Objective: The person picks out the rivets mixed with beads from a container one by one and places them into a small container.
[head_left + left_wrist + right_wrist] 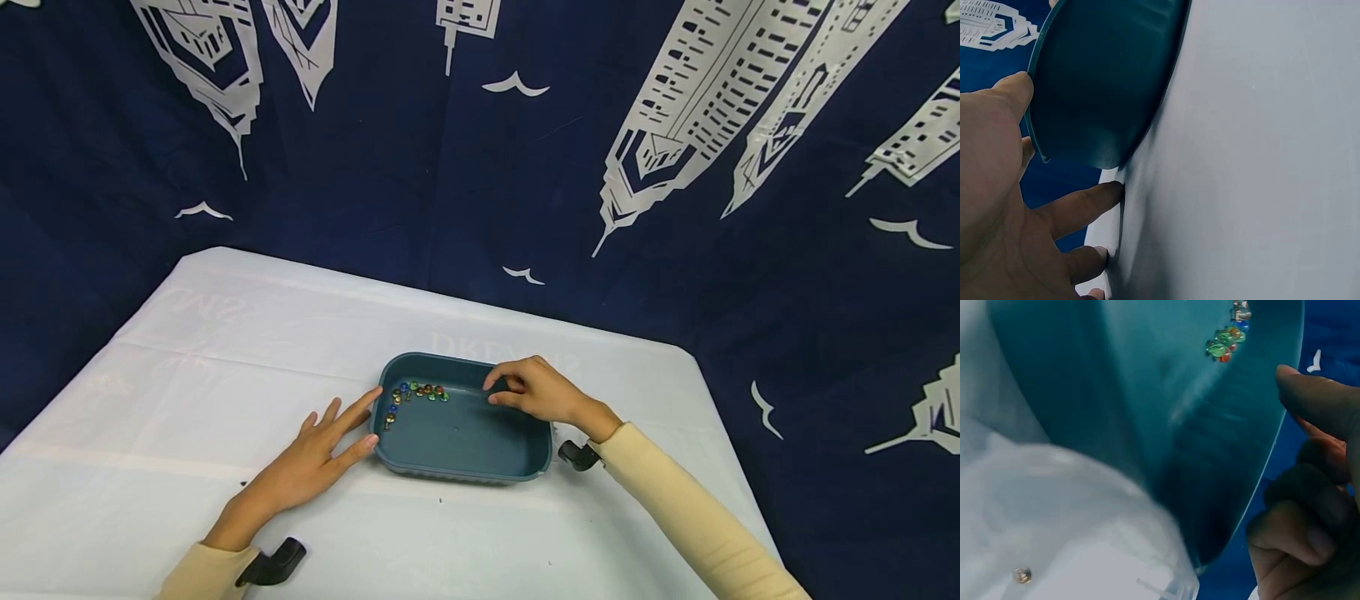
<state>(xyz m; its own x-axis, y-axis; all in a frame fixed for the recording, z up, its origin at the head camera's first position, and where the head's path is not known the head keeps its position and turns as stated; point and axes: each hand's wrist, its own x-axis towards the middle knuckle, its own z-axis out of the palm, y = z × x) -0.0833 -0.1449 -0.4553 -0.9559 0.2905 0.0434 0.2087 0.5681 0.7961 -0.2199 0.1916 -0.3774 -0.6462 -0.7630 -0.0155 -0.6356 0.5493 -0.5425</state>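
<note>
A dark teal plastic tray [465,446] stands on the white-covered table. Several small glass marbles [428,390], in green, blue, red and amber, lie along its far and left inner sides; some marbles [1229,344] also show in the right wrist view. My left hand [311,458] has its fingers spread, with thumb and index finger against the tray's left end. Over the tray's far right part hovers my right hand [543,392], thumb and index finger apart and the others loosely bent. I see nothing held in it, and it is apart from the marbles.
A translucent container [1085,506] is close by the tray in the right wrist view, with one small shiny marble [1022,575] showing in it. Behind the table [225,333] hangs a navy cloth [420,167] printed with white buildings and birds.
</note>
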